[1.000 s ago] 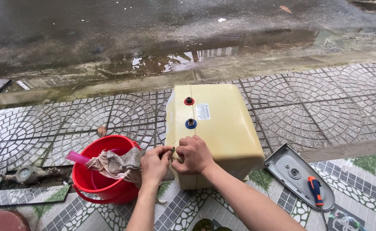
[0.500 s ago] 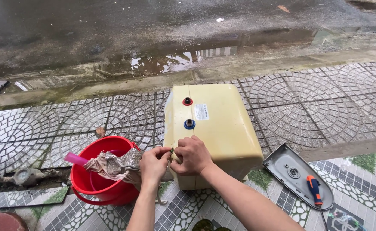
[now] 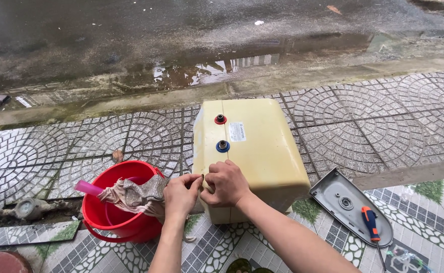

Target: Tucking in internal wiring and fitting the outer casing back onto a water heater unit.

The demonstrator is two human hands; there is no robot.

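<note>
Cream water-heater tank point(image 3: 255, 151) lies flat on the patterned paving, its red and blue pipe stubs point(image 3: 221, 132) facing up. At its near left edge I have both hands closed together: left hand point(image 3: 180, 194) and right hand point(image 3: 225, 183) pinch something small; what it is, I cannot tell. Judgement: keep fingertips tight and work slowly against the tank edge. Red bucket point(image 3: 117, 208) with rag sits just left of the tank; grey cover plate point(image 3: 351, 205) and screwdriver point(image 3: 370, 223) lie to its right.
</note>
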